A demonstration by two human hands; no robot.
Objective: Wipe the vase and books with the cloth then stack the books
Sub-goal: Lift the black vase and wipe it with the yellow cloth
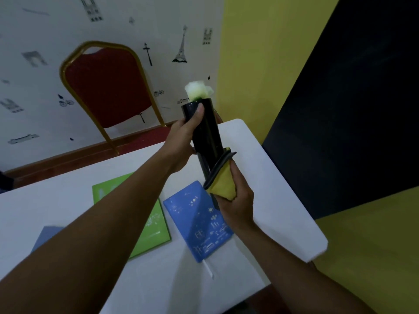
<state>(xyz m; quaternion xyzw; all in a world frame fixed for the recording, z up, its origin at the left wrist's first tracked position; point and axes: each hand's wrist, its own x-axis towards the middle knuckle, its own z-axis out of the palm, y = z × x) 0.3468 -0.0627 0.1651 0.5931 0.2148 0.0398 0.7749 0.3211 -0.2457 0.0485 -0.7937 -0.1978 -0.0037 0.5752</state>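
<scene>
Black and tilted, the vase [204,130] is lifted above the white table [272,200], my left hand [181,141] clamped round its upper part and my right hand [238,200] pressing the yellow cloth [223,185] closed against its base. Three books lie flat beneath my arms: a green book [156,230], a blue book [199,220] and a grey-blue book [46,236] partly hidden by my left forearm. One red chair [106,87] stands beyond the table.

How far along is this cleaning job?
Early. Nothing looks finished. In hand: the left hand grips the black vase while the right hand presses the yellow cloth to its lower end. Left: the green book, blue book and grey-blue book lie unstacked.
</scene>
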